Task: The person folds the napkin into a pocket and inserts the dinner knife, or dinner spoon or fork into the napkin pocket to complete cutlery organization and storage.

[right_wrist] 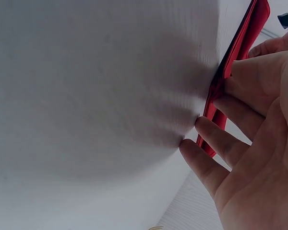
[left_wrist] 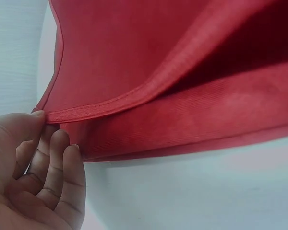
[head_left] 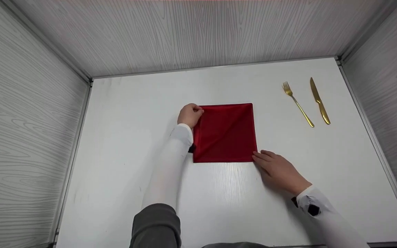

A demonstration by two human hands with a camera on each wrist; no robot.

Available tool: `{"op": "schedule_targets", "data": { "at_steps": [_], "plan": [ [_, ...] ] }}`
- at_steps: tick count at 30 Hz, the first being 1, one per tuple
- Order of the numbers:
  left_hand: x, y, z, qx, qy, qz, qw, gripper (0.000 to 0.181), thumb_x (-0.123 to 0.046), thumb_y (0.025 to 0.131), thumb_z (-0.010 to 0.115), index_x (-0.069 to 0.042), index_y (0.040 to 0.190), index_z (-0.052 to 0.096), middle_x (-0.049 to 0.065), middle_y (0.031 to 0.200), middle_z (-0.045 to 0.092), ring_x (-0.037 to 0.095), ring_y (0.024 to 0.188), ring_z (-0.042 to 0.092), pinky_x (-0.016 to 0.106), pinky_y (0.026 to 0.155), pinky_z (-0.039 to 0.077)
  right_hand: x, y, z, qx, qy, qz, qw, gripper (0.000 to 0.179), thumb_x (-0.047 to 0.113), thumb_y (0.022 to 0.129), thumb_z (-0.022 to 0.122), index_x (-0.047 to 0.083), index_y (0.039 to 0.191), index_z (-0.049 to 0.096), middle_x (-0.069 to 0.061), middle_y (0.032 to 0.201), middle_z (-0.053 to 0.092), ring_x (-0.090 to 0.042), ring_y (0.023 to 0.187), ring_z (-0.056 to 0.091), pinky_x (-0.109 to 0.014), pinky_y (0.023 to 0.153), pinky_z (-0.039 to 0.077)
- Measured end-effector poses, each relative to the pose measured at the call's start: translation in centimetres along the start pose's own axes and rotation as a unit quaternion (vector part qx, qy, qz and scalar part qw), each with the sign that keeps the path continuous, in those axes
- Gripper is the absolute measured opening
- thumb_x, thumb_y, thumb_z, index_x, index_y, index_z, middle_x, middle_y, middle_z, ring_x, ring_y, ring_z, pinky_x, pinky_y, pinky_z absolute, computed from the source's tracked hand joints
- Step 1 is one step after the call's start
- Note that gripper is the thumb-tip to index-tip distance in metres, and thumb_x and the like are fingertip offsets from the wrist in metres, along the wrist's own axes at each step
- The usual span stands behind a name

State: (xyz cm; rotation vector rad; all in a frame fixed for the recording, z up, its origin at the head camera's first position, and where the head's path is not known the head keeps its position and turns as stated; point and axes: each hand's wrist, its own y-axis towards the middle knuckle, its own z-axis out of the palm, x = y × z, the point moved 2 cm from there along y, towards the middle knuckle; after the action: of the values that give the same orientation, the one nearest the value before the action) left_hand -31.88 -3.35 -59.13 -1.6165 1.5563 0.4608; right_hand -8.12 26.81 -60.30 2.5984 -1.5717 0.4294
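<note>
A red cloth napkin (head_left: 224, 132), folded into a square, lies on the white table in the head view. My left hand (head_left: 190, 115) pinches its far left corner between thumb and index finger. In the left wrist view that hand (left_wrist: 43, 177) holds the hemmed edge, and the upper layer of the napkin (left_wrist: 115, 52) is lifted a little from the layer below. At the near right corner my right hand (head_left: 281, 170) touches the napkin with its fingertips. The right wrist view shows these fingers (right_wrist: 233, 112) fairly straight against the folded edge of the napkin (right_wrist: 242, 40).
A gold fork (head_left: 298, 105) and a gold knife (head_left: 319, 100) lie side by side on the right part of the white table (head_left: 122, 137). Wood-grain panels (head_left: 191, 34) stand along the back, left and right of the table.
</note>
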Motion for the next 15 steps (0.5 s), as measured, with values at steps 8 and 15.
{"op": "schedule_targets", "data": {
  "at_steps": [8, 15],
  "plan": [
    [0.2, 0.6, -0.4, 0.001, -0.002, -0.009, 1.0000, 0.024, -0.025, 0.105, 0.066, -0.009, 0.121, 0.074, 0.008, 0.125, 0.072, 0.022, 0.115, 0.065, 0.036, 0.100, 0.054, 0.1, 0.0, -0.2, -0.003, 0.007, -0.001, 1.0000, 0.048, 0.010, 0.103, 0.066, 0.003, 0.150, 0.057, -0.012, 0.156, 0.057, -0.039, 0.143, 0.053, -0.054, 0.113, 0.050],
    [0.7, 1.3, -0.7, 0.005, 0.002, -0.021, 0.9998, 0.023, -0.026, 0.105, 0.066, -0.009, 0.118, 0.075, 0.008, 0.122, 0.073, 0.023, 0.114, 0.066, 0.037, 0.099, 0.054, 0.0, 0.0, 0.1, -0.006, 0.007, 0.005, 0.9999, 0.047, 0.014, 0.104, 0.065, 0.004, 0.150, 0.059, -0.011, 0.156, 0.057, -0.038, 0.143, 0.054, -0.054, 0.113, 0.049]
  ]
}}
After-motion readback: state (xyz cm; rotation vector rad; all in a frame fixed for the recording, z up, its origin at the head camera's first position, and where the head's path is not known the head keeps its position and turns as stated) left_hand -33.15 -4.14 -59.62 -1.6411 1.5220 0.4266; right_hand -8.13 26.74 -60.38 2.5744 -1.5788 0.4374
